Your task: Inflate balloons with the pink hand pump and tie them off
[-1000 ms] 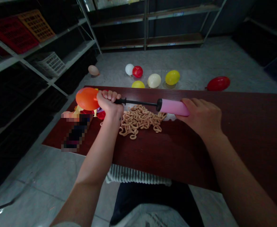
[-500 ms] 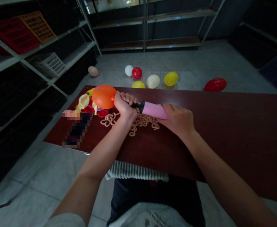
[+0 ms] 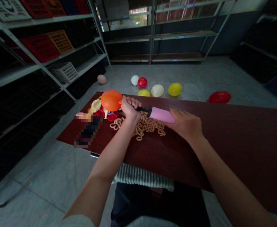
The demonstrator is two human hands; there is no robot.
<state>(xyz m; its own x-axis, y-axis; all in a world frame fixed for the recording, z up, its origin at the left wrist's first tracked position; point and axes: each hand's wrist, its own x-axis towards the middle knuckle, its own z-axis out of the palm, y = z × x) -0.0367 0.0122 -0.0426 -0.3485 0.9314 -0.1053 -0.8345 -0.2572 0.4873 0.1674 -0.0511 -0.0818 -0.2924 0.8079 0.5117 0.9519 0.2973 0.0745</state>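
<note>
Since the last frame: my right hand [image 3: 185,124] has drawn the pink plastic pump barrel [image 3: 162,115] slightly away from my left hand [image 3: 130,111], so more of the thin black pump shaft [image 3: 143,109] shows between them.

Left hand: clenched in a tight fist around the pump's front end, right behind the balloon.

Right hand: grasping the far end of the barrel, with the fingers wrapped over its top.

Balloon: the round orange latex balloon [image 3: 111,100] is partly inflated and sits just beyond my left fist, on the side away from my right hand, held above the table. Its neck is hidden in my fist, so I cannot tell how firmly it sits on the nozzle.

Under my hands: a dark red wooden table [image 3: 223,148] carries a heap of tan looped cords [image 3: 144,126] just below the pump.

Left of my left hand: a limp yellow balloon [image 3: 95,106] and a limp red balloon [image 3: 112,117] lie in a loose heap. Nearer me lies a dark object [image 3: 87,130], too pixelated to name.

Beyond my hands: a round yellow balloon [image 3: 175,89] and a large red balloon [image 3: 220,97] rest on the grey concrete floor [image 3: 200,75], among others.

Risk: if my left fist loosens, the neck could slip off the nozzle and the orange balloon could deflate. Too much air could burst it.
</note>
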